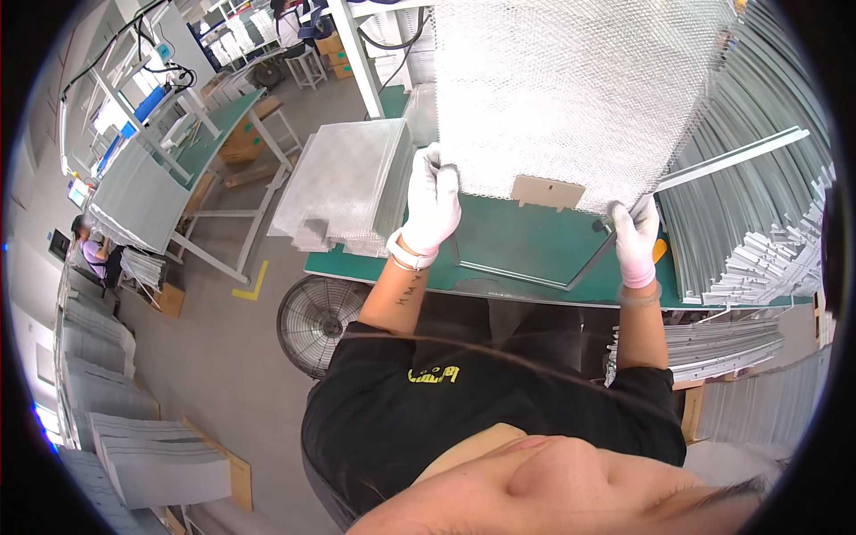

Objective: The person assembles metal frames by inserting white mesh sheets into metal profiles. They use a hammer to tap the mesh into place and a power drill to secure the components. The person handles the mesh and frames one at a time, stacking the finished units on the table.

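A large silvery mesh sheet (571,89) is held up above the bench, its lower edge towards me. My left hand (433,203), in a white glove, is closed on its lower left corner. My right hand (637,236), gloved too, pinches the lower right corner. At the sheet's lower edge shows a small beige plate (547,192); whether it is fixed to the sheet I cannot tell. Below the sheet, a thin grey metal frame (517,275) lies on the green bench top (522,234), partly covered. Beside my right hand is a small yellow-orange object (660,251).
A stack of silvery mesh sheets (343,174) stands left of my left hand. Many thin metal frames (749,223) are packed on the right, a white bar (731,160) across them. A round floor fan (325,325) stands below the bench. Another person (94,254) sits far left.
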A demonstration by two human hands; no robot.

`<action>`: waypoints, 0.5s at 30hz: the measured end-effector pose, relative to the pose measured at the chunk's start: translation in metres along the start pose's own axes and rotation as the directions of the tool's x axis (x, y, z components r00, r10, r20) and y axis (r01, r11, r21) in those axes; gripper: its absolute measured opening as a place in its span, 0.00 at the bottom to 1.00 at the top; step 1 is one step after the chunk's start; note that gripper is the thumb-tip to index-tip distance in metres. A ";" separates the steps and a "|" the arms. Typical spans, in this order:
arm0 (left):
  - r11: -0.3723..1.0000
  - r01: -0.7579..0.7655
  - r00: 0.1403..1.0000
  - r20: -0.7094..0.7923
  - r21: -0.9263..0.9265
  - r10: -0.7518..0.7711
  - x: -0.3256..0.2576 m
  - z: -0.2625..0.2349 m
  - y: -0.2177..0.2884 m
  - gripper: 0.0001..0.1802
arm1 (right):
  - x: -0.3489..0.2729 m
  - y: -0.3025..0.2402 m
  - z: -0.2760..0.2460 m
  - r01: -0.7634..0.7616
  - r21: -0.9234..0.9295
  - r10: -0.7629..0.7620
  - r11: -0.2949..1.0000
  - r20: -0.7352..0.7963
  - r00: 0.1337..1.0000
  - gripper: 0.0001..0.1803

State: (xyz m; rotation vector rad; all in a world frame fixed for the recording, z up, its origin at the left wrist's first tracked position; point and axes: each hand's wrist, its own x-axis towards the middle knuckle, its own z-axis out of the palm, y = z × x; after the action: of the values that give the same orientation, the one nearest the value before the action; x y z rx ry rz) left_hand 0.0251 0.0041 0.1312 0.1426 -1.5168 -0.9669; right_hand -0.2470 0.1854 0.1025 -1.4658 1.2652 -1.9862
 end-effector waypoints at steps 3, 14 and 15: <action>0.996 0.022 1.000 0.001 0.082 -0.023 -0.001 0.001 0.002 0.10 | 0.002 -0.004 0.009 0.080 0.045 -0.074 0.996 -0.118 0.990 0.14; 0.917 0.340 0.923 0.261 -0.207 -0.284 0.008 -0.014 0.009 0.14 | 0.016 -0.023 0.009 0.011 0.022 -0.012 1.000 0.030 0.999 0.18; 0.889 0.365 0.919 0.257 -0.276 -0.298 0.008 -0.013 0.010 0.15 | 0.017 -0.020 0.007 0.020 0.038 -0.022 0.999 0.049 0.999 0.18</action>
State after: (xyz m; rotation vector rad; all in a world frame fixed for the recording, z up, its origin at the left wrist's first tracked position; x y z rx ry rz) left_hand 0.0390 -0.0005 0.1426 0.0710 -1.5293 -1.5346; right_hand -0.2430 0.1804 0.1291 -1.5066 1.1899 -1.9647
